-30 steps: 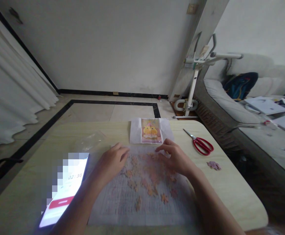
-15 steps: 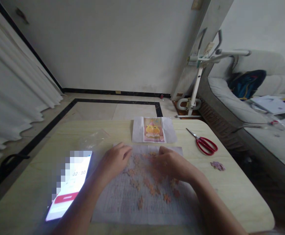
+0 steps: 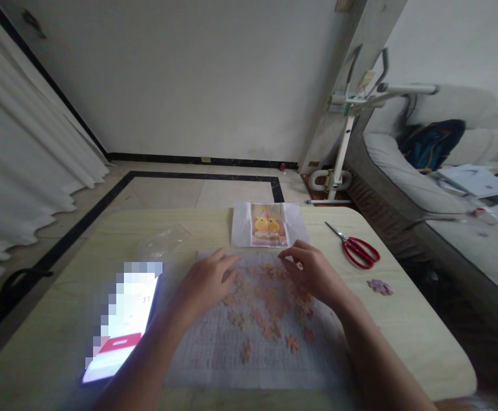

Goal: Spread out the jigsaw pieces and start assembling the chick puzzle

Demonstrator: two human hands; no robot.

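Orange-pink jigsaw puzzle pieces (image 3: 274,302) lie scattered over a written sheet of paper (image 3: 215,359) on the table. At the heap's left edge rests my left hand (image 3: 210,282), its fingers stretched forward and thumb apart, with nothing seen in it. My right hand (image 3: 313,274) hovers over the upper right of the pieces, thumb and index finger apart. A small pale piece (image 3: 299,265) shows under its curved fingers; it does not look gripped. Just beyond the sheet is a picture card (image 3: 268,225) with two yellow figures on white paper.
A lit phone (image 3: 123,325) lies left of my left forearm, near a clear plastic bag (image 3: 163,241). Red-handled scissors (image 3: 360,252) and a cluster of purple pieces (image 3: 380,286) lie on the right of the wooden table (image 3: 424,354). A grey sofa (image 3: 403,154) stands beyond.
My right hand has moved slightly up and right, and its closed fingers have opened. The fingers of my left hand have straightened and spread. More of the heap's middle shows.
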